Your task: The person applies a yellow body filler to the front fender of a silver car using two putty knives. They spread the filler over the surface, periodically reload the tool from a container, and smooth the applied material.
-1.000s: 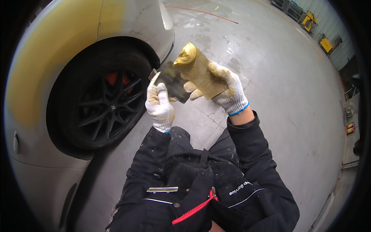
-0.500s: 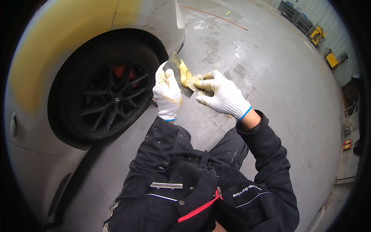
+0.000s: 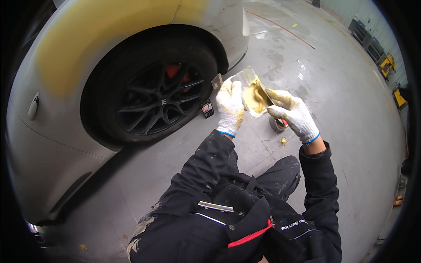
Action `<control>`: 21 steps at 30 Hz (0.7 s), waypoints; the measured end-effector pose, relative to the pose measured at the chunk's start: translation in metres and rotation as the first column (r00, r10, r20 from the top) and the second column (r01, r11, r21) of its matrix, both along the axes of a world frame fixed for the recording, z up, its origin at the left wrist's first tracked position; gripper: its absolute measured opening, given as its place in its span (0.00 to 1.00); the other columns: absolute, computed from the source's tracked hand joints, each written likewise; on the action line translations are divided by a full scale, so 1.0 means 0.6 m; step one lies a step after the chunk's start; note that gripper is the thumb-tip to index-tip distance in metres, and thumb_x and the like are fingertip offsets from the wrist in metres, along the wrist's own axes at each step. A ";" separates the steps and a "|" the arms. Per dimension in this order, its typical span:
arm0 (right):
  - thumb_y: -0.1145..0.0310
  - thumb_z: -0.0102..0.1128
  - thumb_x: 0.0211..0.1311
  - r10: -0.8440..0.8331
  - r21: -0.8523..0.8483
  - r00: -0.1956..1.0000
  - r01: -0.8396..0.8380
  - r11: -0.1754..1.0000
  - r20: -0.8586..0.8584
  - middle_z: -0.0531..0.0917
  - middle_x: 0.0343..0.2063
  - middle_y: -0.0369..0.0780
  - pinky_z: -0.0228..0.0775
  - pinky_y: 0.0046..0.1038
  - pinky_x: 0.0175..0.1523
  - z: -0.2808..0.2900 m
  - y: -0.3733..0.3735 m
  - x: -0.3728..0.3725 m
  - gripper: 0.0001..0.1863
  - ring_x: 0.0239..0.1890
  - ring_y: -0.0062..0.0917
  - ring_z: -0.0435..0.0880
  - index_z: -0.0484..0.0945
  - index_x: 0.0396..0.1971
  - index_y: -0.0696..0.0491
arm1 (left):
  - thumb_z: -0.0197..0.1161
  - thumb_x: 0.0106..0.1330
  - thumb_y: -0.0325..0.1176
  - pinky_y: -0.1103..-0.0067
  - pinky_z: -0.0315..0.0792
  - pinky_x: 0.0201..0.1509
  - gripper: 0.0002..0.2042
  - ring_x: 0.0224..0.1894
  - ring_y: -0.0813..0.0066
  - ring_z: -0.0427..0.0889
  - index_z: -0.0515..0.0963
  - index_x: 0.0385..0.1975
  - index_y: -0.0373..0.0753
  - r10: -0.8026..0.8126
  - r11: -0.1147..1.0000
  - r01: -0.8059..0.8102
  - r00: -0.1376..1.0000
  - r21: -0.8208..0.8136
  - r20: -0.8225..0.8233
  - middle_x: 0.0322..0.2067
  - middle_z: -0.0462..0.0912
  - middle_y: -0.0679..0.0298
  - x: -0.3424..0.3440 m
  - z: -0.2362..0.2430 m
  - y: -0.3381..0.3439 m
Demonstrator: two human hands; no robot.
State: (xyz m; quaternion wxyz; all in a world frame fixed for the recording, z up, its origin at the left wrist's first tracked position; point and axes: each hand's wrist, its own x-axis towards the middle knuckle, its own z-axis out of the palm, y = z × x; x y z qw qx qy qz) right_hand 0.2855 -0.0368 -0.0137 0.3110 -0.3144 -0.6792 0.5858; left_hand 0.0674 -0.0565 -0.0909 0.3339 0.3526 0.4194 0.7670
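Observation:
My left hand (image 3: 230, 107), in a stained white knit glove, grips a thin flat mixing plate (image 3: 244, 75) by its left side. A swirled mass of yellow putty (image 3: 253, 98) lies on the plate. On its right side, my right hand (image 3: 298, 117), gloved the same way, pinches a putty spreader (image 3: 264, 90) against the putty; the glove covers part of the spreader. Both hands are above the floor, just right of a black-spoked car wheel (image 3: 163, 102). The pale car body (image 3: 57, 131) around the wheel arch carries a wide yellow patch (image 3: 105, 33).
Below my right hand an open-looking can (image 3: 277, 124) stands on the grey floor, near a small yellow lump (image 3: 283, 141). A dark labelled container (image 3: 207, 108) sits by the tyre. An orange hose (image 3: 280, 27) runs across the floor; yellow equipment (image 3: 387, 65) lines the far-right wall.
My view has shifted left, so car and hands appear further right. The spreader has turned against the plate and the putty is now spread into a swirl. The can and dark container have come into view.

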 end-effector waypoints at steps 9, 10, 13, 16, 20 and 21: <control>0.54 0.56 0.75 -0.243 -0.554 0.556 -0.503 0.664 -0.795 0.78 0.57 0.66 0.88 0.48 0.37 -0.075 -0.037 -0.025 0.36 0.44 0.61 0.85 0.66 0.70 0.68 | 0.55 0.84 0.34 0.84 0.81 0.35 0.11 0.38 0.83 0.83 0.75 0.56 0.34 0.250 0.928 -0.269 0.962 0.258 0.107 0.42 0.82 0.65 0.001 0.089 -0.032; 0.55 0.58 0.74 -0.296 -0.553 0.470 -0.650 0.521 -0.831 0.80 0.56 0.63 0.87 0.54 0.39 -0.070 -0.041 -0.040 0.35 0.46 0.66 0.86 0.67 0.68 0.68 | 0.55 0.84 0.34 0.84 0.82 0.37 0.14 0.39 0.84 0.82 0.75 0.61 0.34 0.205 0.912 -0.226 0.974 0.342 0.096 0.44 0.83 0.65 0.009 0.092 -0.043; 0.56 0.58 0.74 -0.130 -0.392 0.378 -0.788 0.474 -0.917 0.81 0.56 0.62 0.88 0.56 0.42 -0.043 -0.049 -0.062 0.35 0.46 0.65 0.86 0.66 0.69 0.68 | 0.56 0.83 0.30 0.80 0.82 0.54 0.19 0.52 0.80 0.83 0.74 0.69 0.33 0.286 0.932 -0.135 0.845 0.337 -0.452 0.56 0.85 0.62 0.024 0.078 -0.099; 0.56 0.59 0.74 0.084 -0.351 0.540 -0.649 0.675 -0.837 0.81 0.56 0.60 0.88 0.51 0.43 -0.001 -0.044 -0.041 0.35 0.46 0.59 0.88 0.67 0.68 0.68 | 0.59 0.80 0.25 0.85 0.81 0.46 0.17 0.46 0.84 0.84 0.79 0.66 0.35 0.158 0.980 -0.094 0.908 0.177 -0.389 0.51 0.88 0.64 0.029 0.047 -0.173; 0.62 0.69 0.71 0.214 0.330 0.912 -0.094 0.939 -0.350 0.80 0.64 0.47 0.78 0.29 0.62 0.029 -0.052 -0.020 0.26 0.59 0.32 0.85 0.81 0.61 0.63 | 0.53 0.84 0.33 0.84 0.77 0.40 0.12 0.36 0.86 0.80 0.77 0.58 0.34 0.240 0.969 -0.241 0.970 0.059 0.027 0.43 0.85 0.67 0.027 0.040 -0.192; 0.66 0.71 0.69 0.296 0.236 0.915 -0.234 0.943 -0.273 0.80 0.65 0.42 0.75 0.28 0.63 0.032 -0.051 -0.021 0.25 0.62 0.29 0.81 0.82 0.63 0.58 | 0.52 0.84 0.34 0.84 0.77 0.40 0.12 0.37 0.85 0.80 0.77 0.55 0.34 0.195 0.970 -0.203 0.978 0.137 0.069 0.42 0.83 0.67 0.027 0.045 -0.188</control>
